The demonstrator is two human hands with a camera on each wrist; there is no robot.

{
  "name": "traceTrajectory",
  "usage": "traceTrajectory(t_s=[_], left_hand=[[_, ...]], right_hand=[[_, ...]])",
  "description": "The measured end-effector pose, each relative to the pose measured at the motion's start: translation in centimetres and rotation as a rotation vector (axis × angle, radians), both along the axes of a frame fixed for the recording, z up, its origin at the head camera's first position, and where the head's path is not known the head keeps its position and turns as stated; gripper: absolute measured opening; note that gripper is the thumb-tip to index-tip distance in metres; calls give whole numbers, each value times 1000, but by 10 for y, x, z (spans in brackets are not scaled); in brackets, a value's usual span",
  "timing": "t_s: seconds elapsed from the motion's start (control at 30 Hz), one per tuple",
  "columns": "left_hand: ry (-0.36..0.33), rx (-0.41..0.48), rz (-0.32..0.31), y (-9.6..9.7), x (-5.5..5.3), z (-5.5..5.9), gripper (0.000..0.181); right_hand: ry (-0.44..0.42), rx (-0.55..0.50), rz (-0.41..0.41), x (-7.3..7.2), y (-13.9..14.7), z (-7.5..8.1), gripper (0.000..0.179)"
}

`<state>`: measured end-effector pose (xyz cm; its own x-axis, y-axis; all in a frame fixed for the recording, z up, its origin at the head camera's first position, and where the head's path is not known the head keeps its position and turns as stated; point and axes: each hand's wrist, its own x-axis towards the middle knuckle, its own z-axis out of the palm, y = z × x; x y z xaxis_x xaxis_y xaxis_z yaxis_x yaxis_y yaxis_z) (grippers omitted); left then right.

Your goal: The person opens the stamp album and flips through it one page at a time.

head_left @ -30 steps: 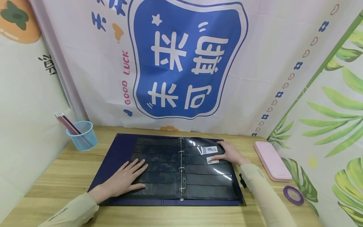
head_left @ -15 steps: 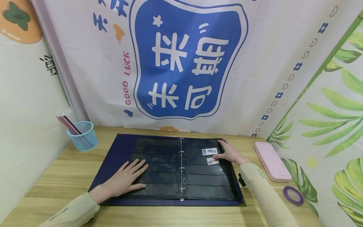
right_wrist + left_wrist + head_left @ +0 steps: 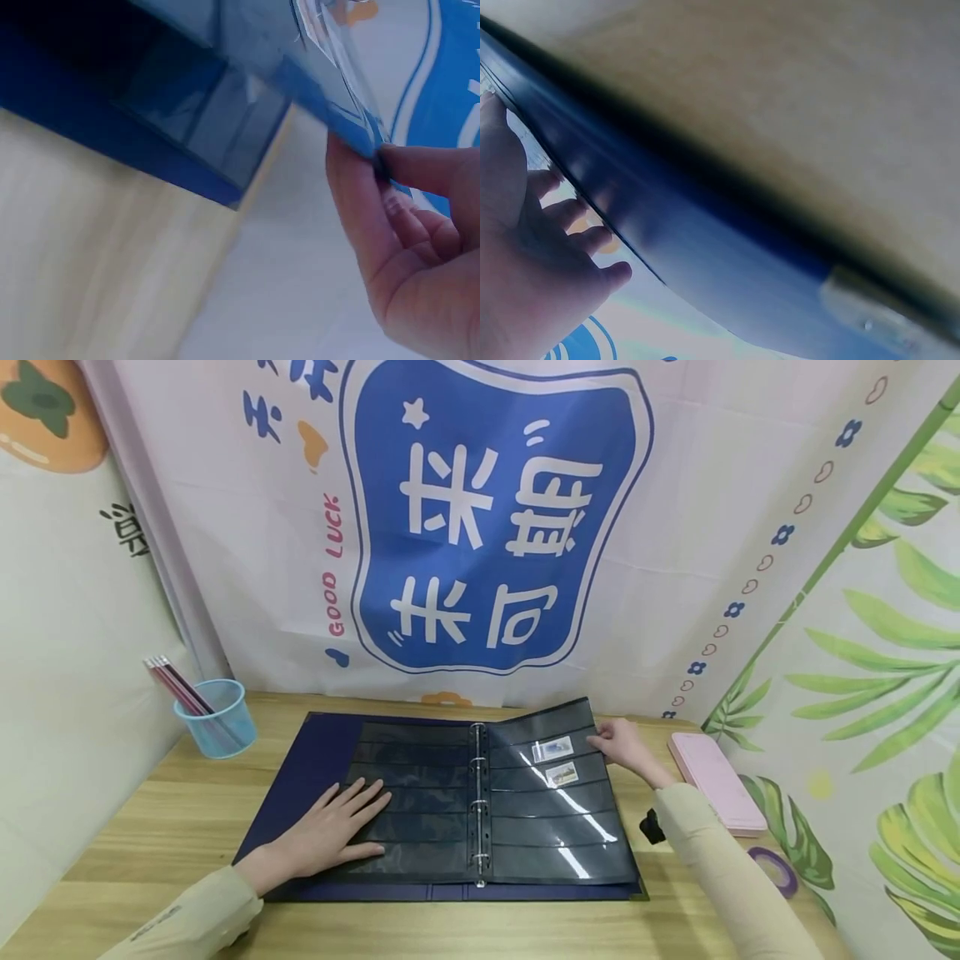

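Binder (image 3: 315,760) is lying open mid-tabletop (image 3: 525,931), far edge running close to the tabletop's back edge. Bare wood is showing along its front and at both ends, so room there. Long axis is running left-right, rings (image 3: 480,810) running front to back. Right page (image 3: 525,835) is slanting up, far outer corner highest; two stamps (image 3: 552,748) are sitting in its pockets toward the outer edge, long sides roughly left-right. Right hand (image 3: 624,745) is pinching that edge, thumb and finger clamped on it. Left hand (image 3: 330,827) is resting flat on the left page (image 3: 420,827), fingers slightly apart. Versus the earlier frame: right page is rising instead of lying down, left hand is staying put. Blue cup (image 3: 225,735) with pencils (image 3: 176,681) is standing at the tabletop's back left corner; pink case (image 3: 716,781) is lying near the right edge, purple tape roll (image 3: 789,878) in front, partly behind the sleeve (image 3: 708,843).
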<state>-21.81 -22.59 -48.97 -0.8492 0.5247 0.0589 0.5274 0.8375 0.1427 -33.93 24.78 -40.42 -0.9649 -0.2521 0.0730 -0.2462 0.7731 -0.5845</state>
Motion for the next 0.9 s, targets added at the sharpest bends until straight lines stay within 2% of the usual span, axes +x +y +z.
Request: traceTrajectory(t_s=[0.1, 0.43, 0.57, 0.77, 0.9], left_hand=[[-3, 6, -7, 0, -1, -1, 80], [-13, 32, -42, -1, -2, -4, 80], [-12, 29, -37, -1, -1, -5, 80], [-16, 21, -27, -1, 1, -1, 80], [-35, 21, -36, 0, 0, 4, 80]], right_hand=[[26, 6, 10, 0, -4, 16, 21], [-52, 10, -9, 0, -29, 70, 30], [-51, 18, -28, -4, -43, 89, 33], [-68, 12, -32, -8, -65, 112, 36], [-88, -38, -21, -10, -80, 121, 33]])
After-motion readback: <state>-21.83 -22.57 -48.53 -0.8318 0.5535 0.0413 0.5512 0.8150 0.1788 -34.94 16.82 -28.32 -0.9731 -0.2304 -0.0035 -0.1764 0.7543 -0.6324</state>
